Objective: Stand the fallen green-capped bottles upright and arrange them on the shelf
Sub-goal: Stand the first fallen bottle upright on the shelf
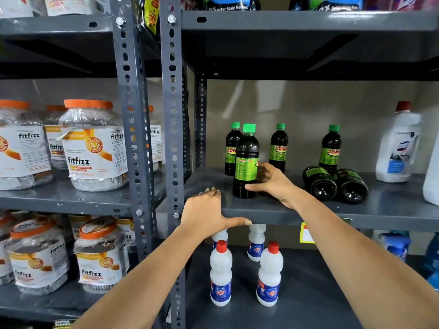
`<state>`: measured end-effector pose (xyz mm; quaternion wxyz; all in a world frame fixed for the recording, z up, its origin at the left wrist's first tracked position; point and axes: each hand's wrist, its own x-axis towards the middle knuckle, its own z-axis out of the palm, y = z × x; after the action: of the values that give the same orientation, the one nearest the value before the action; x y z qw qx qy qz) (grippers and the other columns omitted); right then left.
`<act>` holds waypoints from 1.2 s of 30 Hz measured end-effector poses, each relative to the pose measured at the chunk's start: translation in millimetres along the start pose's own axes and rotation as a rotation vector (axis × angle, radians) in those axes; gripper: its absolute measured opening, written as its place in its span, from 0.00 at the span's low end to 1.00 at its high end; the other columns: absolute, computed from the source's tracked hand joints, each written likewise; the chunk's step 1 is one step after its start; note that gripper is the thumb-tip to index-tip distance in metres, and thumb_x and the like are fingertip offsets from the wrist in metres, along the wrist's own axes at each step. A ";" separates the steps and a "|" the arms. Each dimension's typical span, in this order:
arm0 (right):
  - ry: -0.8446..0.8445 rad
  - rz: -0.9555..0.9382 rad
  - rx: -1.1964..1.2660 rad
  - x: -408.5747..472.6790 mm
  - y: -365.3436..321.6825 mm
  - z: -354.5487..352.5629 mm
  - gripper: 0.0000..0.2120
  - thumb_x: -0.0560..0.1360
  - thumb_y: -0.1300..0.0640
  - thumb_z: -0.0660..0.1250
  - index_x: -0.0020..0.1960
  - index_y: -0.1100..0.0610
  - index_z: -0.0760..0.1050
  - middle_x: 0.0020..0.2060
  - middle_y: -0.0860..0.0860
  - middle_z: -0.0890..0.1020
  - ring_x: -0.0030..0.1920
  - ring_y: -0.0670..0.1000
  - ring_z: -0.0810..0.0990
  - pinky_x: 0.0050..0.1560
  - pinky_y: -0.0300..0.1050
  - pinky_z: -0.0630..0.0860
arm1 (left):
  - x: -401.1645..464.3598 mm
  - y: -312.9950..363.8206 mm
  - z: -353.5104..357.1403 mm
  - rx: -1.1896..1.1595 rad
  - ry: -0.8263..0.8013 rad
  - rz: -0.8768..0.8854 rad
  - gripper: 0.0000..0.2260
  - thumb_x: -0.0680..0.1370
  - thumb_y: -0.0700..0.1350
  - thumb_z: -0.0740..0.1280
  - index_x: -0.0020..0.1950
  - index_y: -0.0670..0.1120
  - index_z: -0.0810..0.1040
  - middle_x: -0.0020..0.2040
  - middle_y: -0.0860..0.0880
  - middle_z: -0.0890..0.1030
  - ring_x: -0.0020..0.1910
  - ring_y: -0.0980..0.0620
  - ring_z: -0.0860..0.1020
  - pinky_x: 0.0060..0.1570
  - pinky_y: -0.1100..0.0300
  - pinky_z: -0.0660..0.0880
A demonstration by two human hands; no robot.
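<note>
Several dark bottles with green caps and green labels stand on the grey shelf (392,205). My right hand (273,181) is shut on the nearest upright bottle (245,160), gripping its lower body from the right. Behind it stand three more: one close behind on the left (231,148), one in the middle (278,148), one to the right (330,148). Two bottles lie on their sides with bases facing me, one on the left (319,182) and one on the right (350,186). My left hand (209,211) grips the shelf's front edge, fingers on top and thumb under.
A tall white red-capped bottle (396,148) stands at the right of the same shelf. White red-capped bottles (221,274) fill the shelf below. Orange-lidded jars (92,146) sit on the left rack. Perforated steel uprights (173,115) divide the racks.
</note>
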<state>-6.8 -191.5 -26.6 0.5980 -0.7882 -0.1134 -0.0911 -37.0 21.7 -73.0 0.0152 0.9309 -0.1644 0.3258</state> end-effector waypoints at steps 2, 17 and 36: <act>-0.073 0.023 -0.076 1.8 -1.6 2.3 0.37 0.63 0.65 0.79 0.67 0.52 0.68 0.61 0.52 0.80 0.63 0.51 0.78 0.65 0.46 0.71 | -0.8 0.3 0.3 -0.008 -0.008 -0.005 0.52 0.57 0.85 0.49 0.61 0.46 0.77 0.59 0.51 0.80 0.56 0.51 0.79 0.47 0.55 0.78; 0.005 0.111 0.008 3.6 -6.6 14.2 0.32 0.64 0.69 0.77 0.65 0.57 0.73 0.57 0.53 0.82 0.62 0.53 0.78 0.64 0.47 0.70 | 0.3 -0.4 1.3 -0.011 0.003 -0.002 0.54 0.57 0.85 0.47 0.61 0.45 0.77 0.60 0.49 0.80 0.57 0.50 0.79 0.46 0.55 0.78; 0.029 0.053 -0.022 -3.6 -7.0 16.8 0.33 0.68 0.70 0.75 0.70 0.59 0.70 0.62 0.56 0.80 0.61 0.51 0.77 0.61 0.42 0.70 | -1.4 -0.7 1.4 -0.038 0.022 0.004 0.50 0.58 0.85 0.49 0.57 0.46 0.78 0.55 0.51 0.82 0.52 0.51 0.80 0.43 0.57 0.77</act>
<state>-12.1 -173.8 -25.7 0.5933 -0.7959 -0.0826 -0.0878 -36.9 22.5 -74.9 0.0341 0.9265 -0.1721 0.3329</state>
